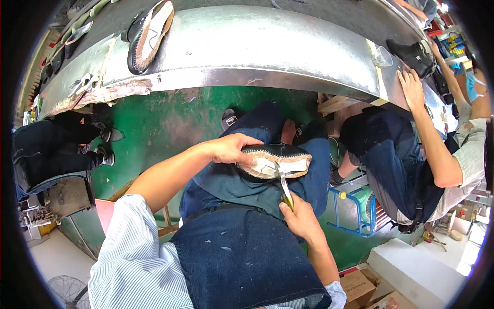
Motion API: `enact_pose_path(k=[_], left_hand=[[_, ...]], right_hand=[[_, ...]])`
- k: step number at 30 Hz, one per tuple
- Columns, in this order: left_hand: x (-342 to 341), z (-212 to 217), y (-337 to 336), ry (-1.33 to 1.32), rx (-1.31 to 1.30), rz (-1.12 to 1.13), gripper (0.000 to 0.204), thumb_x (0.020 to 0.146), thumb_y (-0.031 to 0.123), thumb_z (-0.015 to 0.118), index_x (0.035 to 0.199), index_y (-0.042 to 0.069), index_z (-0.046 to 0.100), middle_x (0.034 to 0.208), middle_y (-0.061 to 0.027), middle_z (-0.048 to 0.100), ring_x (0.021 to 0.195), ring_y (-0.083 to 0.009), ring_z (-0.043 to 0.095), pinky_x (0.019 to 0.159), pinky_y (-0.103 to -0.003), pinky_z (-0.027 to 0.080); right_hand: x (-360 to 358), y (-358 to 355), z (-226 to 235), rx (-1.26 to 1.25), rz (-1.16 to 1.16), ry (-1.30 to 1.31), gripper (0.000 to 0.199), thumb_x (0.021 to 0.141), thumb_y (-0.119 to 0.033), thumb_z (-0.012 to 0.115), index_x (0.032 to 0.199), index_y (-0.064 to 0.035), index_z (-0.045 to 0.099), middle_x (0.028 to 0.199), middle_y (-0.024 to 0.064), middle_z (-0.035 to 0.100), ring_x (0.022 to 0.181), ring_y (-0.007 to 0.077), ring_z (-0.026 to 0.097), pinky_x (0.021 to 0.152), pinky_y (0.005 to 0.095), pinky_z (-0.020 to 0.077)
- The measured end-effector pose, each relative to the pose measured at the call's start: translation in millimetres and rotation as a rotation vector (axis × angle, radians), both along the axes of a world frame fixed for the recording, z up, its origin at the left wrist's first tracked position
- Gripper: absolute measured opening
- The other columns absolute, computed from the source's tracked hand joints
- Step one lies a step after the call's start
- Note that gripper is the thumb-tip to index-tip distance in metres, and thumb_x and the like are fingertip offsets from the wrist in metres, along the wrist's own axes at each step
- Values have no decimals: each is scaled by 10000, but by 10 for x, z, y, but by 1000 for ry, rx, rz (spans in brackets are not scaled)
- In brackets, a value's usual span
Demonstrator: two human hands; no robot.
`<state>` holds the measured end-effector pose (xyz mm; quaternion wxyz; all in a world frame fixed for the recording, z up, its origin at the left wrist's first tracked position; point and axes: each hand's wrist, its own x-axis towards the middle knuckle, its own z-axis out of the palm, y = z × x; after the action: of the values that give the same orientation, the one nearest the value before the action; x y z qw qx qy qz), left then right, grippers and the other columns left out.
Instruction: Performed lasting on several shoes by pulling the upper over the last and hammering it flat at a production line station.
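An unfinished black shoe (288, 153) lies sole up across my lap, its pale inner bottom ringed by a stitched tan edge. Gripping its toe end at the left is my left hand (232, 150), with the thumb pressed onto the bottom. My right hand (300, 215) is closed round a slim metal hand tool (283, 186) with a yellow-green handle. The tool's tip meets the middle of the shoe bottom; its exact kind is unclear. Under the shoe is my dark blue apron (242, 247).
Ahead runs a metal-topped bench (247, 38), with another upturned shoe (150, 37) at left and a black shoe (411, 55) and clear cup (382, 56) at right. A co-worker's arm (429, 134) rests on the bench. Beside them stands a blue stool (355, 211). Cardboard boxes (357, 287) sit lower right.
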<state>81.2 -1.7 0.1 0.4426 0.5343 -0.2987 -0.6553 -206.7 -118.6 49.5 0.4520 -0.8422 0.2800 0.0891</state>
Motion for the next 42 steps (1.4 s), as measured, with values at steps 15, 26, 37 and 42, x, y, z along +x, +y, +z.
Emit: enact_pose_path(k=[15, 26, 37, 42], left_hand=[[-19, 54, 11, -1, 30, 61, 660, 811, 49, 720, 1414, -23, 460, 1302, -114, 607, 1138, -145, 577, 1011, -279, 441], [-60, 45, 21, -156, 24, 66, 625, 821, 51, 679, 1405, -24, 471, 1294, -119, 614, 1156, -160, 571, 1016, -292, 437], [14, 175, -102, -57, 10, 120, 628, 828, 44, 694, 1403, -44, 458, 1269, -109, 616, 1117, -138, 571, 990, -279, 453], [-24, 179, -115, -130, -1, 84, 635, 817, 60, 704, 1399, -37, 469, 1243, -129, 635, 1111, -161, 590, 1003, -289, 443]], right_hand=[[243, -68, 248, -368, 121, -3, 356, 916, -124, 593, 1229, 28, 521, 996, 204, 655, 917, 352, 669, 785, 393, 535], [511, -215, 416, 61, -6, -106, 210, 916, -134, 600, 1052, 25, 623, 830, 136, 642, 754, 219, 639, 717, 334, 498], [421, -98, 98, -248, 38, 40, 399, 890, -136, 622, 1257, 1, 544, 983, 225, 642, 908, 416, 640, 794, 469, 513], [336, -98, 142, -42, 9, -26, 431, 896, -123, 602, 1280, 50, 508, 1026, 245, 638, 959, 421, 635, 820, 462, 512]])
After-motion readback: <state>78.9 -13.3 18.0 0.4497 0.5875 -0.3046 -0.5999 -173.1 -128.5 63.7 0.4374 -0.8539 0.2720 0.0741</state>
